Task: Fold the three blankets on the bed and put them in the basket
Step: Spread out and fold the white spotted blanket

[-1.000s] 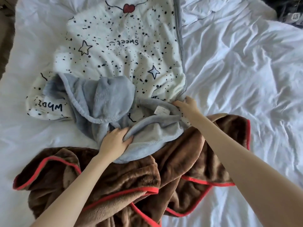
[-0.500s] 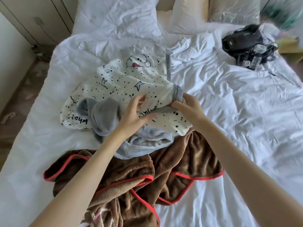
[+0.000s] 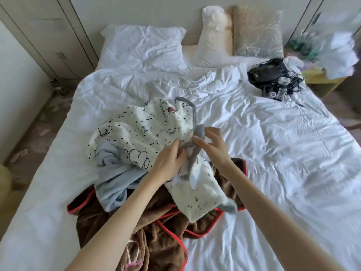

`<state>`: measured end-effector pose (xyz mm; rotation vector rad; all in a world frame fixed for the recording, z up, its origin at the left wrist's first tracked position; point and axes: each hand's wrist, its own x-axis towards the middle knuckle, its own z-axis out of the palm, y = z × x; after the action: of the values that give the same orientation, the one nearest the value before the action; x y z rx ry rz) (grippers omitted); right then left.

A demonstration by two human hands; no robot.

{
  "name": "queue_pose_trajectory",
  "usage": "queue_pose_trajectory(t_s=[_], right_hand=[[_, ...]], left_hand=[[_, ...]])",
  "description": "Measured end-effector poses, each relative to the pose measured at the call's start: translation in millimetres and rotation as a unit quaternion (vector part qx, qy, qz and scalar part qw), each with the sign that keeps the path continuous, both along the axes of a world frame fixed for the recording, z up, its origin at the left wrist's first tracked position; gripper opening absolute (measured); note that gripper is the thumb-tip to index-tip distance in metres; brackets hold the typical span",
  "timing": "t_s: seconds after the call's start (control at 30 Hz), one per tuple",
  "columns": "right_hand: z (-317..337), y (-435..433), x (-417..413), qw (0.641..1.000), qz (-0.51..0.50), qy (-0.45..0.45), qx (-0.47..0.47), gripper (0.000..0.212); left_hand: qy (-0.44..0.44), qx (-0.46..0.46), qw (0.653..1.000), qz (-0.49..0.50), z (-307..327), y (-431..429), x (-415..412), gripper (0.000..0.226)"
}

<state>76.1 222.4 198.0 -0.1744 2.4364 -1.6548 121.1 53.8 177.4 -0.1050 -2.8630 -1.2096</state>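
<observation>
A white speckled blanket (image 3: 140,132) with a grey-blue back lies bunched in the middle of the bed (image 3: 273,153). My left hand (image 3: 170,159) grips its grey hem and lifts it. My right hand (image 3: 213,145) is just right of the left, pinching the same hem loosely between thumb and curved fingers. One corner of the blanket hangs below my hands, over a brown blanket (image 3: 156,231) with red trim that is crumpled at the near edge. A bit of pink-patterned fabric (image 3: 132,263) shows under the brown one. No basket is visible.
Three pillows (image 3: 142,47) lean at the headboard. A black device with tangled cables (image 3: 273,79) lies on the bed's far right. A yellow bedside table (image 3: 320,79) with clutter stands at right. A wardrobe (image 3: 48,36) and a littered floor are at left.
The view has pulled back and up. Both hands have lifted the white blanket's hem and come close together; my left hand has gone from reaching over the cloth to gripping the hem.
</observation>
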Motion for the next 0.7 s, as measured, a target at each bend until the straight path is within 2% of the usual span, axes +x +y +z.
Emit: queue_pose_trajectory(t_s=[0.03,0.13,0.23,0.33,0.43,0.47,0.6,0.7], right_hand=[[2,0,2,1.000,-0.001,-0.016,-0.019,0.043],[6,5,10,0.996,0.012,-0.056,-0.072,0.016],[5,12,17,0.994,0.053,-0.065,-0.076,0.031],[4,9,23,0.997,0.071,0.000,-0.007,0.037],[11,-2,23,0.997,0.066,0.033,0.004,0.021],[13,-5,22,0.998,0.060,0.034,0.002,0.018],[31,-12,17,0.997,0.076,0.024,0.003,0.025],[46,-18,9,0.986,0.126,0.048,0.102,0.026]], left_hand=[[-0.024,0.022,0.999,0.007,-1,1,2,0.018],[-0.073,0.055,0.996,0.020,-5,0,9,0.018],[-0.081,0.103,0.991,0.004,-6,-3,16,0.022],[-0.089,0.152,0.984,-0.023,4,-2,21,0.021],[-0.121,0.188,0.973,-0.063,19,-1,26,0.064],[-0.137,0.190,0.970,-0.063,24,-1,27,0.073],[-0.175,0.109,0.977,-0.054,43,-7,32,0.077],[-0.165,0.007,0.985,-0.056,52,-4,34,0.083]])
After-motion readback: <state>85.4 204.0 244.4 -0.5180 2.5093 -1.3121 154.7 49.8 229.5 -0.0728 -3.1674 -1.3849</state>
